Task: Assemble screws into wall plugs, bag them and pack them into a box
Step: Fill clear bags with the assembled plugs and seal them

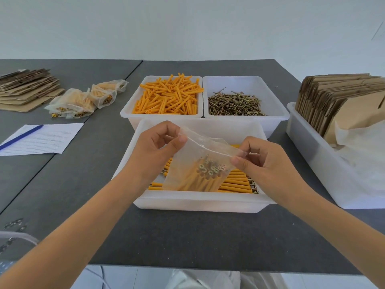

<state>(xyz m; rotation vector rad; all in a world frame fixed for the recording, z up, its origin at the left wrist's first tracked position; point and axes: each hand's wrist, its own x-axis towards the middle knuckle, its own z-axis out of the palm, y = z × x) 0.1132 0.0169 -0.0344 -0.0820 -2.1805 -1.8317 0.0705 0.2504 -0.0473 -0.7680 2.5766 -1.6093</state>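
Observation:
A clear plastic bag [200, 163] holding several orange wall plugs with screws in them hangs over the near white tray [198, 202]. My left hand [158, 147] pinches the bag's top left corner. My right hand [260, 161] pinches its top right edge. More assembled plugs [237, 182] lie in that tray under the bag. Behind it stand a tray of loose orange plugs [166, 97] and a tray of loose screws [235, 104].
Filled bags [83, 101] lie at the back left beside flat cardboard [27, 88]. A lined sheet with a blue pen [39, 138] sits at the left. A white bin at the right [312, 155] holds folded boxes [337, 101] and empty bags.

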